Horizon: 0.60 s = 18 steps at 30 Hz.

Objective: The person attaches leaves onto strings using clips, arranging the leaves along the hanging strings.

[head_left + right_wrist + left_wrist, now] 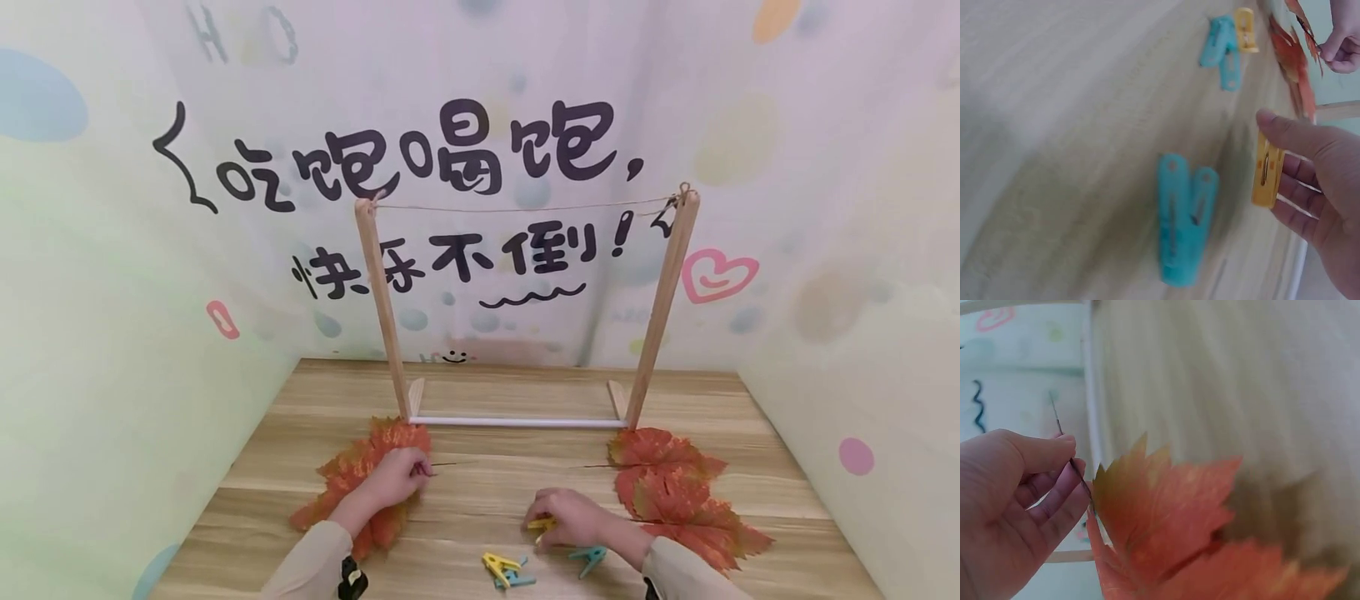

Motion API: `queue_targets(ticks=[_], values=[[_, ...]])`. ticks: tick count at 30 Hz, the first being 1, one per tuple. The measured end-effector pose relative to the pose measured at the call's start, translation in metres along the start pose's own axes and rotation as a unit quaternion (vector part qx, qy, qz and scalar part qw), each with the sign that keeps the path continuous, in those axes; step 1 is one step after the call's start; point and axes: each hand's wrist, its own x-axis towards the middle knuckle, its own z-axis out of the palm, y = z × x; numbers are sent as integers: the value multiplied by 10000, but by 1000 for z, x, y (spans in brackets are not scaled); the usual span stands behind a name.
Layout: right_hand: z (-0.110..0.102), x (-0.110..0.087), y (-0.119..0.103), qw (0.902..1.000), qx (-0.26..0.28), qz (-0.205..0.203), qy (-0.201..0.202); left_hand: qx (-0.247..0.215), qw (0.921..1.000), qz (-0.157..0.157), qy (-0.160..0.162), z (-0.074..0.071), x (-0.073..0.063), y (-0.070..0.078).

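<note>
My left hand (401, 477) pinches the thin dark stem (1077, 467) of an artificial maple leaf (1166, 512) between thumb and fingers. The leaf is orange-red with greenish tips and hangs off to the side of the hand in the left wrist view. My right hand (566, 517) holds a yellow clothespin (1266, 170) between thumb and fingers, low over the table. Close to that hand lies a teal clothespin (1182, 222). To its left, another yellow clothespin (500, 568) overlaps teal clothespins (517, 577) on the wood.
Behind the hands stands a wooden frame with two posts (663, 308), a string (525, 209) tied across the top and a white bar (517, 422) at the bottom. More maple leaves (675, 492) lie at the right. A printed cloth wall (525, 67) rises behind the table (480, 475).
</note>
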Motion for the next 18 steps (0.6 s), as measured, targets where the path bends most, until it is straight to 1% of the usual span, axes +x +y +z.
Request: queue_targets(ticks=[2, 3, 6, 7, 9, 12, 15, 17, 18], values=[[-7, 1, -2, 9999, 64, 18, 124, -245, 9995, -25, 187, -9, 3, 2], [-11, 1, -4, 9997, 87, 11, 215, -413, 9988, -102, 233, -14, 4, 4], [-22, 2, -7, 9986, 347, 16, 406, -1046, 9930, -487, 246, -29, 5, 11], [-27, 2, -9, 9980, 437, -5, 462, -1255, 9895, -668, 240, -34, 6, 13], [-36, 2, -11, 9967, 614, 32, 536, -1571, 9830, -922, 243, -44, 7, 17], [-50, 2, -14, 9957, 624, 30, 679, -1995, 9729, -1103, 390, -58, 11, 21], [-64, 3, -16, 9961, 292, 15, 829, -2370, 9630, -1077, 703, -68, 18, 25], [-72, 4, -18, 9961, 125, 5, 870, -2639, 9539, -1086, 932, -73, 24, 28], [-75, 4, -19, 9961, 68, -2, 877, -2802, 9481, -1108, 1017, -75, 27, 30]])
